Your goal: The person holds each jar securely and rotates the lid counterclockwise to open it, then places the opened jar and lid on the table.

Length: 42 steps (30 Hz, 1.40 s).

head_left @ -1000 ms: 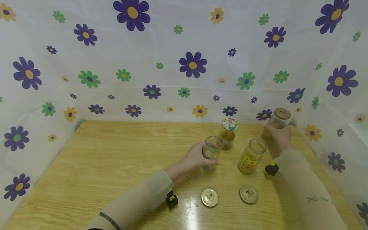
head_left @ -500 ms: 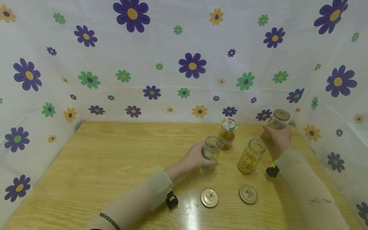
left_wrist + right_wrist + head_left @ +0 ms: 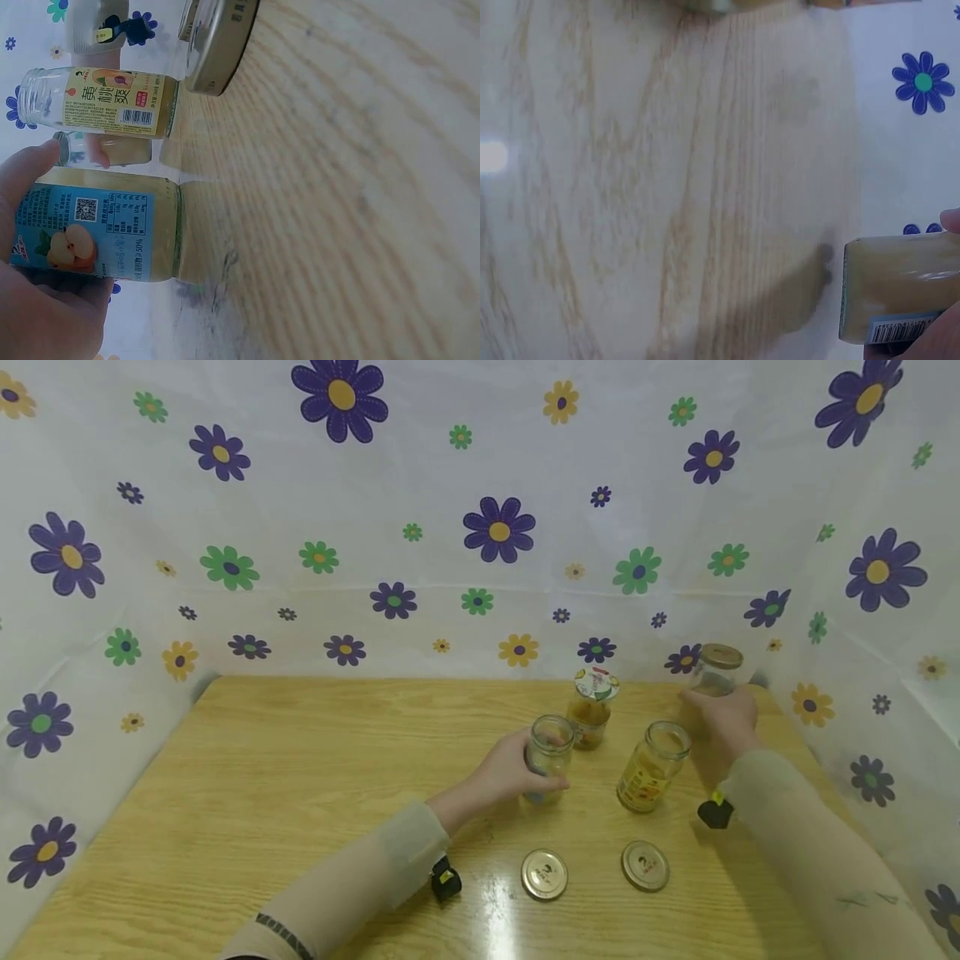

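Observation:
My left hand [image 3: 517, 768] grips an open glass jar [image 3: 552, 739]; its blue label with an apple picture shows in the left wrist view. It stands upright on the table. At the back right, my right hand [image 3: 731, 718] holds a lidded glass jar [image 3: 708, 683] with a gold lid [image 3: 722, 656]. In the right wrist view that jar [image 3: 900, 281] shows a barcode label, and whether its base touches the table I cannot tell. Between the hands stands an open yellow-labelled jar [image 3: 647, 777]. Behind my left hand is a filled jar [image 3: 588, 718] with a patterned top.
Two gold lids lie flat near the front, one left [image 3: 544, 874] and one right [image 3: 645, 865]. The wooden table [image 3: 300, 760] meets a flower-printed white curtain [image 3: 420, 635] at the back and sides.
My right hand has shifted slightly left with the lidded jar, which leans less now. The left hand and its jar have hardly moved.

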{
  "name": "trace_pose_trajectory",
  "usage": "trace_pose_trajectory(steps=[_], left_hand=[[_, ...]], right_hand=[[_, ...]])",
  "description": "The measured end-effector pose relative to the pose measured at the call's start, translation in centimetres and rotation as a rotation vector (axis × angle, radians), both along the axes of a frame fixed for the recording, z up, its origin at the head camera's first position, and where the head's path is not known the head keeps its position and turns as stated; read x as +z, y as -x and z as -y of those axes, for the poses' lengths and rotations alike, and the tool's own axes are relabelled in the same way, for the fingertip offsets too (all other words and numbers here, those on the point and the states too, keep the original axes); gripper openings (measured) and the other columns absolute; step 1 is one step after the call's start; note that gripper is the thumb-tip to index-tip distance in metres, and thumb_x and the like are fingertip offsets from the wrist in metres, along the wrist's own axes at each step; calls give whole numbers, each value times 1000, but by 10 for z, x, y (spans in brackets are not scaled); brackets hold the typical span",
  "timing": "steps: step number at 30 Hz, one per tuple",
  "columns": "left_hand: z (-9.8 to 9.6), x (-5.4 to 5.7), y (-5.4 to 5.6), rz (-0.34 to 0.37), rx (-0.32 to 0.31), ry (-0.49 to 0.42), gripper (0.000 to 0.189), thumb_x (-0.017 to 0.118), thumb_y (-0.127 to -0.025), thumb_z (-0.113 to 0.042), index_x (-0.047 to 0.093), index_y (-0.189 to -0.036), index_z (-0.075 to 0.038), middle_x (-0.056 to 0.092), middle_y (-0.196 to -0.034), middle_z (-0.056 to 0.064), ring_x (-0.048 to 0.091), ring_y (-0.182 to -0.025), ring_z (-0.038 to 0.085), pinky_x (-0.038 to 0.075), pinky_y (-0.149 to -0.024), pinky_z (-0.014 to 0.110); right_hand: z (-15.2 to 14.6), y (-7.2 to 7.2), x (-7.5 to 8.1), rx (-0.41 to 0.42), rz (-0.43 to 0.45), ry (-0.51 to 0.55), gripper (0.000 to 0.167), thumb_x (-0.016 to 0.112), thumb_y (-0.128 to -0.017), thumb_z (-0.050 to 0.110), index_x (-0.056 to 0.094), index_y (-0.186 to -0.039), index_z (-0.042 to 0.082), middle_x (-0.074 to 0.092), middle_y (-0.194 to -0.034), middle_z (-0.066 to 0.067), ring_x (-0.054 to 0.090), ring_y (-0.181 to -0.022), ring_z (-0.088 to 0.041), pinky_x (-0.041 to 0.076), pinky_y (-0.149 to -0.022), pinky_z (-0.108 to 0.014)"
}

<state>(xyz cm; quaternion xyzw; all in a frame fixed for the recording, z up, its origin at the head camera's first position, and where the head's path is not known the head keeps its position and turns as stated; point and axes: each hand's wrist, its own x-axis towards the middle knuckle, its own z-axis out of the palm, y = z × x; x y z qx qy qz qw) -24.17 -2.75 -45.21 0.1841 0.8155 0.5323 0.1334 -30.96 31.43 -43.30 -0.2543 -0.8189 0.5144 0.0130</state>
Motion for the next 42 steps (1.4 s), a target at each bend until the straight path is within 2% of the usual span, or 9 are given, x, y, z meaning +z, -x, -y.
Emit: trace_pose_trajectory(steps=[5, 13, 17, 21, 27, 34, 42], left_hand=[[0, 0, 0, -3, -3, -10, 55, 92, -81, -14, 68, -130, -12, 73, -131, 13, 69, -122, 30, 57, -108, 44], [0, -1, 1, 9, -6, -17, 53, 92, -82, -14, 68, -129, -12, 74, -131, 12, 70, -121, 28, 57, -107, 43], [-1, -1, 0, 6, -4, -15, 53, 92, -81, -14, 68, -128, -12, 74, -130, 12, 70, -120, 28, 57, -107, 43], [-1, 0, 0, -10, 4, 0, 52, 93, -81, -14, 68, -127, -12, 74, -129, 13, 70, -120, 29, 57, -107, 44], [-2, -1, 1, -10, 10, 13, 52, 93, -81, -15, 68, -127, -12, 74, -129, 13, 70, -121, 30, 56, -108, 46], [-1, -4, 2, -17, 5, 19, 52, 93, -81, -15, 68, -127, -11, 73, -130, 14, 69, -122, 31, 57, -108, 45], [-1, -3, 2, -19, 3, 13, 53, 93, -81, -15, 68, -127, -12, 74, -129, 12, 70, -120, 30, 57, -107, 45]], right_hand=[[8, -5, 11, 60, -10, -43, 85, 75, -96, 32, 35, -158, -10, 42, -161, -30, 45, -147, -43, 40, -126, -52], [26, -16, 34, 188, -11, -39, 83, 74, -97, 28, 32, -160, -8, 39, -164, -31, 42, -150, -47, 38, -127, -58], [34, -23, 47, 256, -15, -41, 88, 75, -97, 30, 28, -162, -8, 37, -165, -32, 41, -151, -48, 37, -127, -60], [42, -28, 58, 301, -53, -57, 87, 75, -97, 29, 29, -160, -11, 40, -163, -34, 43, -149, -50, 38, -126, -60], [51, -34, 72, 317, -94, -63, 86, 75, -97, 30, 31, -159, -11, 44, -159, -36, 46, -146, -50, 40, -124, -61], [57, -36, 88, 304, -112, -8, 91, 75, -97, 31, 26, -162, -8, 38, -165, -33, 39, -152, -49, 33, -128, -63], [57, -39, 105, 301, -118, -6, 93, 74, -97, 33, 23, -164, -6, 34, -168, -31, 35, -155, -49, 29, -129, -65]])
